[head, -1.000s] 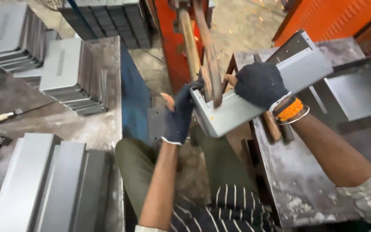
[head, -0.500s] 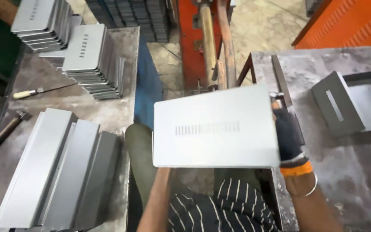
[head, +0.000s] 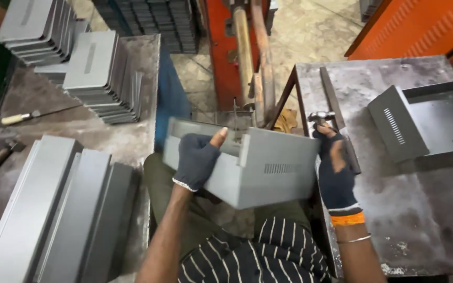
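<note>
2 gloved hands around grey panel (head: pixel 268 167)

Panel stacks (head: pixel 98 78) on left bench (head: pixel 53 128), hammer (head: pixel 323 117) on right table (head: pixel 394 209)

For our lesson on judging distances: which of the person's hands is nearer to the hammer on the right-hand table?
Right. The right hand is at the hammer, fingertips by its head. The left hand holds the grey metal box, farther away.

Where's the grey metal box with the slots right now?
In the head view, centre, the grey metal box is over the person's lap, between the two tables, with the left hand and right hand on its ends.
</note>
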